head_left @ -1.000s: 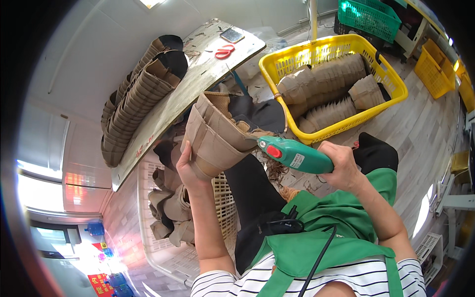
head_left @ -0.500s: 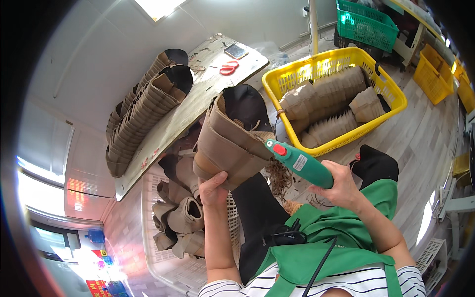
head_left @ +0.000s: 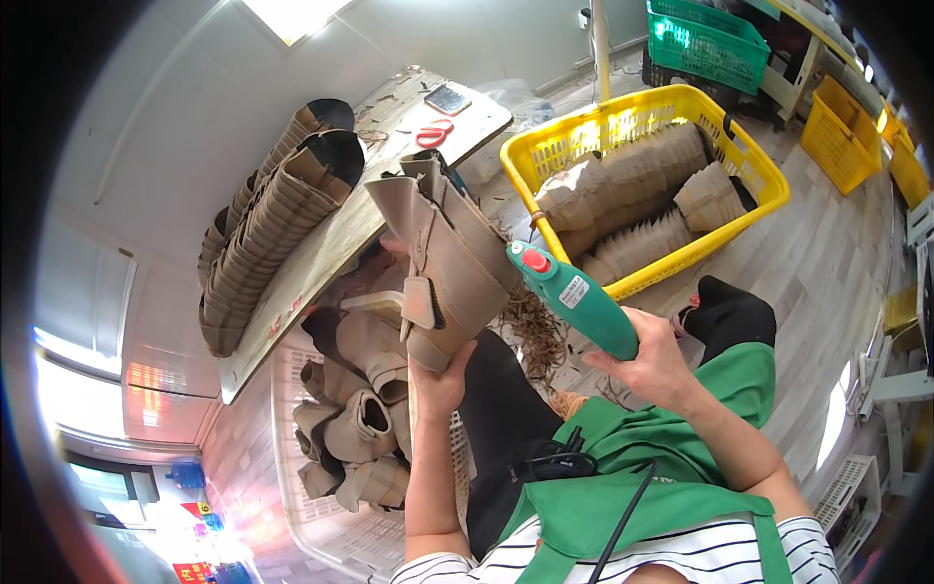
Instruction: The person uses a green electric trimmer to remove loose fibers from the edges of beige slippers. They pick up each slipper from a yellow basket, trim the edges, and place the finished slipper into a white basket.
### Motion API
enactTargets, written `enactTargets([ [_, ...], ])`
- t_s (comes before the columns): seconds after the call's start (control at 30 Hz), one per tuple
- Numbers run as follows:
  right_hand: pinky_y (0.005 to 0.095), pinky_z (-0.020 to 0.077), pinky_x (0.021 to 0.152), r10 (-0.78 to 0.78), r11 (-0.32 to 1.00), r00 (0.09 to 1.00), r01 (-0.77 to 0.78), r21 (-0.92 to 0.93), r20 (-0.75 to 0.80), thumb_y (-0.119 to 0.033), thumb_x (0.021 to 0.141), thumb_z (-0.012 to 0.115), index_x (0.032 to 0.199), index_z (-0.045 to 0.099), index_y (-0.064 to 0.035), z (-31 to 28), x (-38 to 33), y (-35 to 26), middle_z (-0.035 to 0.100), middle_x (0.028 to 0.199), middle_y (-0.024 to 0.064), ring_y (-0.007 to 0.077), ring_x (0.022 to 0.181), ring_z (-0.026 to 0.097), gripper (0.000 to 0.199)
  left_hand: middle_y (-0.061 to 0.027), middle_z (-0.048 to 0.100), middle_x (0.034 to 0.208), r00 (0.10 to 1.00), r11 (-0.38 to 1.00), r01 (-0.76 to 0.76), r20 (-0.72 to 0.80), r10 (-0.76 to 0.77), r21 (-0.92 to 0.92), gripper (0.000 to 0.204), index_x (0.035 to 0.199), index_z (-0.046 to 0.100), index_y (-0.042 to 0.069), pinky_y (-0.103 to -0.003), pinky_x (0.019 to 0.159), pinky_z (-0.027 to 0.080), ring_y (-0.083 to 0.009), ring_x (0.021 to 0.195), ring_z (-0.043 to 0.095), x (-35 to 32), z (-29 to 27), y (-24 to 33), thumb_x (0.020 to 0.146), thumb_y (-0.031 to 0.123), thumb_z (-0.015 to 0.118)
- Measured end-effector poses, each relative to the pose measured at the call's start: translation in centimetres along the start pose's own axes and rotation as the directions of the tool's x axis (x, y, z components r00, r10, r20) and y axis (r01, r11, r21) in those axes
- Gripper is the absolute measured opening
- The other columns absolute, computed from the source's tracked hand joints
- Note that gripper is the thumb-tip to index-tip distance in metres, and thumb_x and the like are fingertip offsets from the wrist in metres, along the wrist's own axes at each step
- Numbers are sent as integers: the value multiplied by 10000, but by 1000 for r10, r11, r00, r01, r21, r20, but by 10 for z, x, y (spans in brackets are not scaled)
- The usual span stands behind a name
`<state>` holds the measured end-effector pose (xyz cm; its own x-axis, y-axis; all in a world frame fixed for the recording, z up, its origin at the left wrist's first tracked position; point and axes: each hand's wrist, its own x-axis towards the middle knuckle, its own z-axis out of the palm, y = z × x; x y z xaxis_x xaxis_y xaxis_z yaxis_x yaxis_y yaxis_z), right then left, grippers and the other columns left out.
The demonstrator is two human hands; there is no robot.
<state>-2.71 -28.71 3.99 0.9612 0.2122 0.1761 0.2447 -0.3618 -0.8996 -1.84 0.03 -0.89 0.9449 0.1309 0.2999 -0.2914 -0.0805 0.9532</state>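
In front of me a tan shoe upper (head_left: pixel 457 277), with a strap tab and a dark lining, is gripped at its lower end by my left hand (head_left: pixel 441 380). My right hand (head_left: pixel 654 362) is wrapped round a green handheld power tool (head_left: pixel 584 307) with a red button. The tool's tip is beside the upper's right edge; whether they touch I cannot tell. Loose brown thread scraps (head_left: pixel 537 336) hang or lie below the tip. A white basket (head_left: pixel 292 467) holding several loose tan uppers (head_left: pixel 362 425) stands to the left of my leg.
A worktable (head_left: pixel 302 263) carries stacked uppers (head_left: pixel 277 234), red-handled scissors (head_left: pixel 434 133) and a phone (head_left: pixel 448 99). At the right, a yellow basket (head_left: pixel 769 209) holds rows of uppers. Farther back are a green crate (head_left: pixel 705 49) and another yellow crate (head_left: pixel 839 136).
My left hand has turned the upper, so its strap side now shows and its dark opening points away. The tool has shifted slightly left in my right hand.
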Motion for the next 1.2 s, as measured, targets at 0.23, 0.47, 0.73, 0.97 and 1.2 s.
enactTargets([
  [0.23,339,511,741,151,972,988,-151,181,15,-186,748,819,1053,633,23,-2,11,-11,689,920,140,228,803,673,413,-173,640,1130,911,640,-404,227,344,654,416,1098,665,35,-447,938,458,-381,1059,589,-12,-11,-22,698,-76,634],
  [0.47,305,504,678,201,965,979,-191,178,-38,-185,761,820,983,638,8,-4,26,-16,687,832,96,138,710,633,346,-174,601,1193,868,467,-496,392,306,732,524,1121,673,75,-519,1000,408,-425,1152,521,-14,-2,-15,619,-68,621],
  [0.73,243,484,607,312,857,949,-260,445,-47,-170,799,808,925,626,-15,-7,42,4,606,767,-9,75,669,586,270,-160,660,1096,975,856,-174,-40,221,487,368,1111,643,-25,-406,939,461,-325,1040,621,-11,2,-5,750,-93,641],
  [0.97,241,482,609,358,886,930,-312,344,-79,-98,805,771,884,596,-16,-28,23,35,599,754,12,89,648,574,209,-231,664,1096,838,563,396,-537,102,725,294,1109,611,-128,-402,912,467,-344,1011,641,0,-98,55,844,-8,643],
  [1.2,295,486,662,227,971,973,-222,88,-50,-139,762,805,967,635,2,-25,19,47,635,789,44,142,720,609,302,-189,680,981,652,692,417,-725,224,589,356,983,653,-129,-398,792,511,-236,937,640,-13,-143,97,939,225,644],
])
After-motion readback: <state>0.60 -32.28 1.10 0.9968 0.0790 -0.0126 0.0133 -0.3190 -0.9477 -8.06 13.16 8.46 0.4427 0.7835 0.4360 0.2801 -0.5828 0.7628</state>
